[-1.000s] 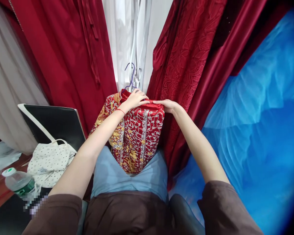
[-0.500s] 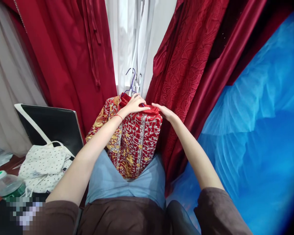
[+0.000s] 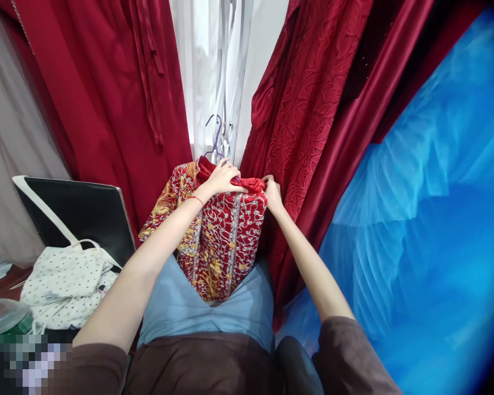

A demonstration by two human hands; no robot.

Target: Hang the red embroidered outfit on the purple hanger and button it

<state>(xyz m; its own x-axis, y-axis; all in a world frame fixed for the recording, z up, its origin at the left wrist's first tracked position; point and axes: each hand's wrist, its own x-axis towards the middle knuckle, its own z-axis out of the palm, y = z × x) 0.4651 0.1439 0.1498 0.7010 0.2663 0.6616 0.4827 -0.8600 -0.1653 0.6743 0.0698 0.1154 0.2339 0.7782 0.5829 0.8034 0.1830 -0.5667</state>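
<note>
A red jacket (image 3: 214, 236) with dense gold and silver embroidery hangs on a thin purple clothes hanger (image 3: 217, 140), its lower part between my knees. My left hand (image 3: 224, 180) is closed over one arm of the hanger at the jacket's collar; a short purple piece shows beside the thumb. At the jacket's right shoulder, my right hand (image 3: 273, 195) has its fingers curled in and gripping the edge of the red cloth. The fingertips of this hand are partly hidden by the fabric.
Red garments (image 3: 308, 109) hang on both sides, with white hangers (image 3: 229, 82) between them. A blue tulle dress (image 3: 411, 219) fills the right. On the left stand a black panel (image 3: 86, 208), a white dotted cloth bag (image 3: 68, 280) and a plastic bottle (image 3: 4, 315).
My right hand has gone from flat, stretched fingers beside the jacket's shoulder to curled fingers gripping its edge. The left hand keeps its hold. The whole view has shifted slightly.
</note>
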